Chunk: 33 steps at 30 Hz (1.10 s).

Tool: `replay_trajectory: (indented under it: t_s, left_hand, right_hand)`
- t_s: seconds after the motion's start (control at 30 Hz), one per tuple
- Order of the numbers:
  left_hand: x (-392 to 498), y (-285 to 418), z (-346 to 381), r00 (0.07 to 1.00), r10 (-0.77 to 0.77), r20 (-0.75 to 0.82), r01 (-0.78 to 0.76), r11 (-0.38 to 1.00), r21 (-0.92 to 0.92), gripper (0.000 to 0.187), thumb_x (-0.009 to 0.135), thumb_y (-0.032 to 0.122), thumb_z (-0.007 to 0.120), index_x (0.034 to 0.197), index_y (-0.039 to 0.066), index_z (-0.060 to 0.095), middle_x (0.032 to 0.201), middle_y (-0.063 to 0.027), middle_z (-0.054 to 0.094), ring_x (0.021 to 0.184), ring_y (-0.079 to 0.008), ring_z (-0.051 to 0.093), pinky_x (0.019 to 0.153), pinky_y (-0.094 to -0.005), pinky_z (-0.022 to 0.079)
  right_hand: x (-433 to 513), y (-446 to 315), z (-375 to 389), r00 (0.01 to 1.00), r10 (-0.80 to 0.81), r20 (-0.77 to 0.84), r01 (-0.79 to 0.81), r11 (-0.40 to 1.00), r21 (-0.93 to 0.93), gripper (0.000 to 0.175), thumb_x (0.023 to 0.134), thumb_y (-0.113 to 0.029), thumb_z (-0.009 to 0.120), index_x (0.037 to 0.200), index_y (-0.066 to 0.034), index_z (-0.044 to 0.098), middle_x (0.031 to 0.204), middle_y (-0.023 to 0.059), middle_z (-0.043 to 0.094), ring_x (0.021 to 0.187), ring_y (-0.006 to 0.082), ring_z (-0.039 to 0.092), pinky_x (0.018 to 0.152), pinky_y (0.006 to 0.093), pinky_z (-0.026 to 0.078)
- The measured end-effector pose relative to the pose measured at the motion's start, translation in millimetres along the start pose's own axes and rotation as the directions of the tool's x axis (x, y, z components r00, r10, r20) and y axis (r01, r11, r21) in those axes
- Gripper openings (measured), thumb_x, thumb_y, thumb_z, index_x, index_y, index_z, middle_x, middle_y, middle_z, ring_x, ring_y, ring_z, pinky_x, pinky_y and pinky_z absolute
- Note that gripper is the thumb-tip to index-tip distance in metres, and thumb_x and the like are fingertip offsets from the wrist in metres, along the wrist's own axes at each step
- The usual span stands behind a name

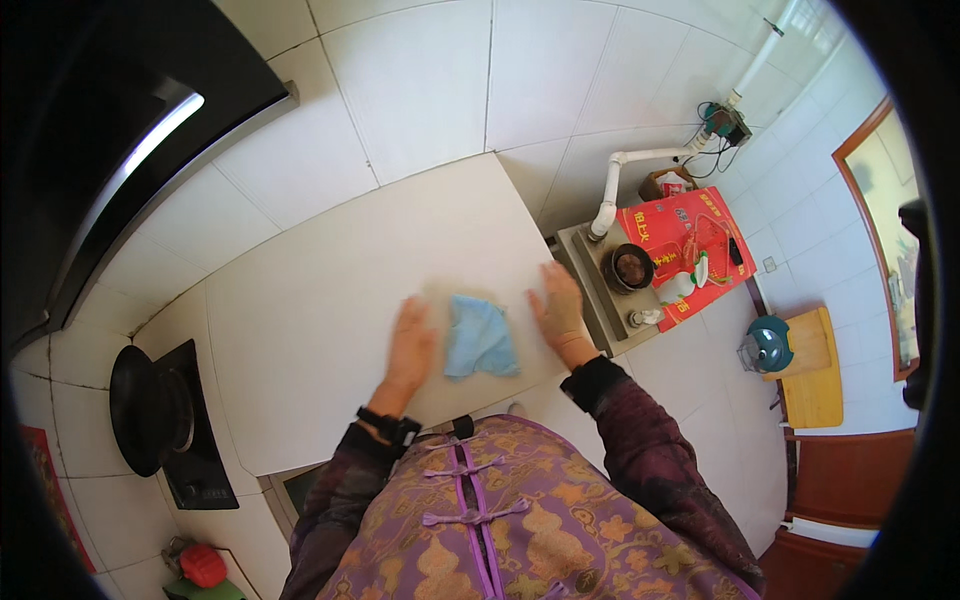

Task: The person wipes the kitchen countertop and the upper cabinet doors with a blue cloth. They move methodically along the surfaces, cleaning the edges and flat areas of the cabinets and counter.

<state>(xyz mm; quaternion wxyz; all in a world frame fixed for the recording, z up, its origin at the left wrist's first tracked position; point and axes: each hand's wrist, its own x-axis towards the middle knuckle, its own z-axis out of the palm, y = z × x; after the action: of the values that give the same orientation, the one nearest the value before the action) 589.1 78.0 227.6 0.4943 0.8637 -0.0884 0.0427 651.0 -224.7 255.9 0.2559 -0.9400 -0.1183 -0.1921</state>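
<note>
On the pale countertop [322, 262] lies a light blue cloth [480, 337], partly creased, between my two hands. My left hand [411, 341], slightly blurred, is to the left of the cloth with nothing seen in it. A black band is around that wrist. Over the right edge of the countertop is my right hand [559, 304], fingers apart and holding nothing that shows. Neither hand touches the cloth, as far as can be seen.
A black wok [139, 411] sits on a black cooktop [199, 450] at the left. Beyond the counter's right edge are a dark pot [628, 268], a white pipe [611, 187], a red cardboard sheet [705, 217] and a white spray bottle [677, 287]. A range hood [217, 120] hangs upper left.
</note>
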Motion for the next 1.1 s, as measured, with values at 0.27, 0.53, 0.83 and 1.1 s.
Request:
replay_trajectory:
  t_s: [0.27, 0.53, 0.83, 1.1]
  left_hand:
    - [-94.8, -15.7, -55.2, 0.855, -0.335, -0.397, 0.519, 0.59, 0.619, 0.05, 0.097, 0.018, 0.05, 0.144, 0.002, 0.042, 0.156, -0.0205, 0.029, 0.145, -0.0366, 0.025, 0.117, -0.0516, 0.022]
    - [-98.1, -9.8, -37.7, 0.826, -0.355, -0.439, 0.564, 0.505, 0.653, 0.051, 0.099, 0.022, 0.044, 0.146, 0.003, 0.039, 0.157, -0.0184, 0.029, 0.146, -0.0344, 0.023, 0.118, -0.0526, 0.015]
    - [-93.1, 0.8, -38.2, 0.829, -0.336, -0.447, 0.559, 0.474, 0.68, 0.052, 0.096, 0.016, 0.044, 0.147, 0.004, 0.038, 0.156, -0.0187, 0.03, 0.146, -0.0355, 0.024, 0.118, -0.053, 0.014]
    - [-93.1, 1.0, -38.1, 0.829, -0.317, -0.46, 0.559, 0.467, 0.686, 0.052, 0.097, 0.015, 0.042, 0.148, 0.005, 0.037, 0.155, -0.0182, 0.033, 0.144, -0.0347, 0.028, 0.117, -0.0523, 0.018]
  right_hand:
    - [-32.8, -118.3, 22.6, 0.803, -0.268, 0.532, 0.283, 0.958, 0.056, 0.074, 0.085, -0.051, 0.066, 0.14, -0.0047, 0.048, 0.15, 0.0197, 0.038, 0.142, 0.0364, 0.031, 0.113, 0.0598, 0.022]
    - [48.9, -69.2, 50.5, 0.775, -0.351, 0.526, 0.373, 0.925, 0.068, 0.069, 0.089, -0.049, 0.063, 0.14, -0.0066, 0.048, 0.152, 0.0141, 0.036, 0.144, 0.0329, 0.027, 0.116, 0.0565, 0.019]
    - [186.2, -21.8, 126.6, 0.855, -0.254, 0.452, 0.317, 0.946, -0.069, 0.084, 0.086, -0.061, 0.059, 0.148, -0.0078, 0.039, 0.156, 0.0125, 0.032, 0.146, 0.0312, 0.025, 0.117, 0.0563, 0.017]
    - [233.6, -1.9, 134.4, 0.886, -0.013, 0.464, 0.117, 0.974, -0.196, 0.085, 0.086, -0.062, 0.059, 0.15, -0.0112, 0.037, 0.159, 0.0154, 0.027, 0.148, 0.0315, 0.02, 0.118, 0.0548, 0.017]
